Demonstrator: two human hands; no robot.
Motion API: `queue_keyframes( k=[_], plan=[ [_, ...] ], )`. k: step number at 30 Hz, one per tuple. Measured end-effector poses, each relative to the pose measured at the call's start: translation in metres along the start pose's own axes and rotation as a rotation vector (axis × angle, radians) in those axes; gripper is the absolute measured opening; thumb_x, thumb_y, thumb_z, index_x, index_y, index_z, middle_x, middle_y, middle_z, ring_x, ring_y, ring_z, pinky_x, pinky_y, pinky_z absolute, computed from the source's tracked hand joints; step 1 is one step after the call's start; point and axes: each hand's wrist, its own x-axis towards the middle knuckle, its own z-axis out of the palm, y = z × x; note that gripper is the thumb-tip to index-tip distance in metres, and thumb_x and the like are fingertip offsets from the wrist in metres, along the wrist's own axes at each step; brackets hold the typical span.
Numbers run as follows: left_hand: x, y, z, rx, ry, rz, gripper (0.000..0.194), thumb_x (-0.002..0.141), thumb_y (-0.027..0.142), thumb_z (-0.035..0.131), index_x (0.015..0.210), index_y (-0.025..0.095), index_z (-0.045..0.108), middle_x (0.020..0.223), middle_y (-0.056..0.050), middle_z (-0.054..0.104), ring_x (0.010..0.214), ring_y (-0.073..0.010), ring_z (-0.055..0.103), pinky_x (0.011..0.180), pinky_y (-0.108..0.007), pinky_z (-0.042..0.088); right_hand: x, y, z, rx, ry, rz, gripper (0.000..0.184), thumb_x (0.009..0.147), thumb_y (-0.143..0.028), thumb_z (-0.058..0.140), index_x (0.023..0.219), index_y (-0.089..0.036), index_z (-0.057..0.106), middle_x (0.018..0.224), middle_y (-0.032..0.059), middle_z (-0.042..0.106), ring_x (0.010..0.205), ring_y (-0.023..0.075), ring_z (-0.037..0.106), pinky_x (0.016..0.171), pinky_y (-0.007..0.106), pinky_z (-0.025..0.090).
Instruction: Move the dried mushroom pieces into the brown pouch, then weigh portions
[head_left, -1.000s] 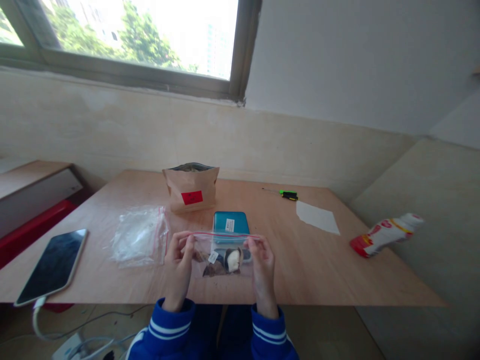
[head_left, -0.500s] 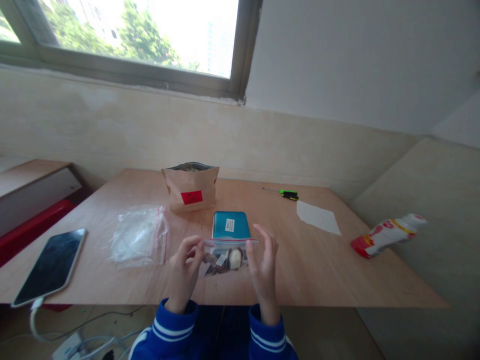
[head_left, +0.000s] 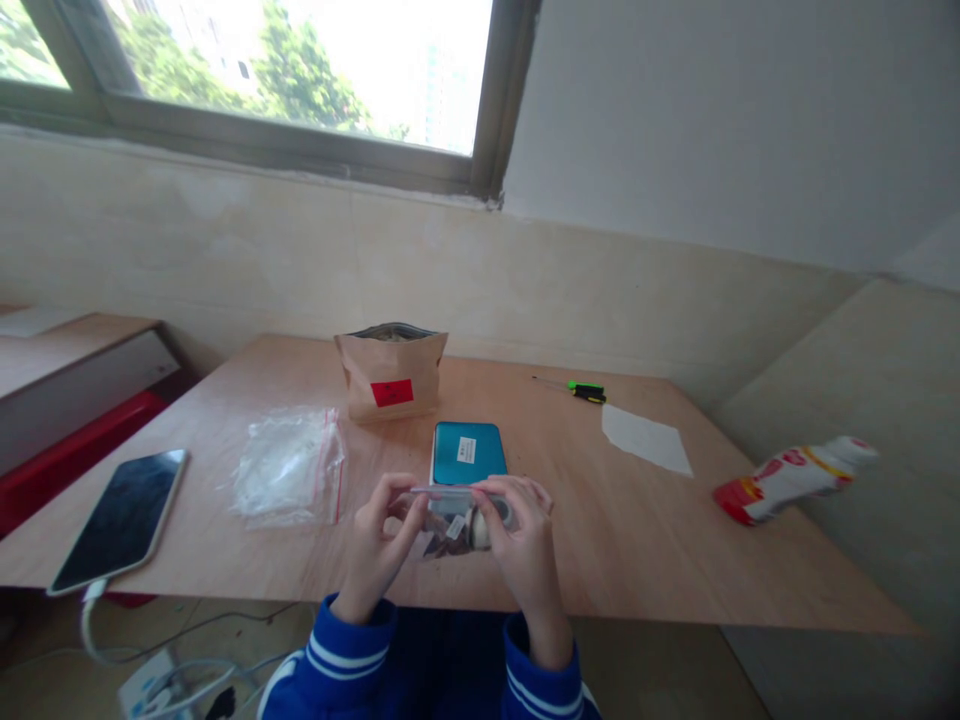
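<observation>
A small clear zip bag with dark pieces and a white lump inside hangs just above the near edge of the wooden table. My left hand pinches its top strip at the left end. My right hand pinches the same strip from the right, fingers pressed along the seal. Just beyond the bag lies a teal flat box with a white label. Both wrists wear blue sleeves with white stripes.
A brown paper pouch with a red label stands open at the back. A pile of empty clear zip bags lies left, a phone on a cable farther left. A green screwdriver, white paper and a red-white bottle lie right.
My hands have come closer together along the bag's top strip. The bag has tipped so its top edge now faces me and looks narrower.
</observation>
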Motion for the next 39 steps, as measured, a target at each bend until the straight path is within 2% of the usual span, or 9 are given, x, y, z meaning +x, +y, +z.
queue_keyframes(
  k=[6,10,13,20,26,29,32,34,39],
  plan=[
    [0.0,0.001,0.006,-0.05,0.001,-0.047,0.018,0.085,0.037,0.06,0.089,0.02,0.057,0.073,0.001,0.067,0.061,-0.0136,0.067,0.053,-0.021,0.051,0.001,-0.013,0.002,-0.029,-0.033,-0.048,0.005,0.089,-0.027,0.061,0.09,-0.026,0.066,0.089,-0.0006,0.074,0.091,0.0198,0.066,0.098,0.039,0.027],
    [0.001,0.005,0.008,-0.107,0.017,-0.074,0.02,0.084,0.039,0.061,0.088,0.019,0.057,0.074,0.0,0.066,0.059,-0.0129,0.065,0.052,-0.021,0.05,0.002,-0.02,0.006,0.013,-0.031,-0.085,0.006,0.09,-0.024,0.061,0.084,-0.023,0.062,0.084,-0.0023,0.073,0.083,0.0165,0.067,0.095,0.036,0.029],
    [0.002,0.006,0.007,-0.108,-0.015,-0.085,0.019,0.085,0.038,0.061,0.09,0.019,0.057,0.075,0.0,0.067,0.061,-0.013,0.066,0.053,-0.021,0.05,0.003,-0.02,0.006,0.038,-0.048,-0.078,0.008,0.09,-0.023,0.061,0.083,-0.023,0.062,0.082,-0.0026,0.072,0.08,0.0157,0.065,0.089,0.034,0.033],
    [0.002,0.002,0.005,-0.087,-0.083,-0.074,0.019,0.086,0.037,0.059,0.088,0.019,0.059,0.077,-0.001,0.067,0.061,-0.0131,0.066,0.052,-0.021,0.051,0.002,-0.016,0.008,0.048,-0.029,-0.029,0.016,0.09,-0.019,0.059,0.074,-0.023,0.062,0.071,-0.0028,0.069,0.07,0.0159,0.06,0.076,0.032,0.037],
    [0.0,0.0,0.006,-0.051,-0.1,-0.027,0.016,0.086,0.035,0.059,0.087,0.019,0.061,0.075,0.0,0.068,0.055,-0.0115,0.064,0.048,-0.019,0.049,0.001,-0.016,0.01,0.067,-0.017,-0.015,0.023,0.09,-0.015,0.052,0.069,-0.022,0.057,0.066,-0.0018,0.065,0.067,0.0174,0.057,0.074,0.033,0.036],
    [0.0,0.001,0.007,-0.041,-0.097,-0.032,0.015,0.086,0.034,0.059,0.087,0.019,0.062,0.071,0.0,0.067,0.051,-0.011,0.062,0.045,-0.018,0.048,0.001,-0.018,0.009,0.07,-0.05,0.011,0.02,0.09,-0.016,0.053,0.071,-0.022,0.057,0.069,-0.0015,0.064,0.069,0.017,0.056,0.075,0.032,0.036],
    [0.001,0.003,0.008,-0.029,-0.072,-0.023,0.014,0.085,0.033,0.059,0.086,0.02,0.063,0.07,0.001,0.067,0.05,-0.0114,0.063,0.045,-0.019,0.049,0.001,-0.02,0.007,0.074,-0.099,0.037,0.006,0.09,-0.021,0.056,0.086,-0.022,0.061,0.082,0.0004,0.068,0.08,0.0189,0.059,0.08,0.033,0.036],
    [0.001,0.005,0.007,-0.003,-0.073,0.003,0.012,0.084,0.032,0.06,0.085,0.02,0.064,0.069,0.001,0.068,0.052,-0.0115,0.064,0.048,-0.019,0.051,0.002,-0.022,0.006,0.096,-0.121,0.039,0.005,0.089,-0.025,0.058,0.092,-0.023,0.062,0.087,0.0012,0.069,0.085,0.0199,0.06,0.082,0.033,0.037],
    [0.0,0.01,0.006,0.032,-0.128,0.057,0.01,0.085,0.029,0.059,0.085,0.021,0.064,0.07,0.002,0.068,0.052,-0.0105,0.064,0.049,-0.018,0.05,0.002,-0.019,0.005,0.177,-0.116,0.002,0.011,0.091,-0.024,0.058,0.08,-0.022,0.061,0.077,-0.0008,0.068,0.077,0.0171,0.061,0.077,0.031,0.038]
  ],
)
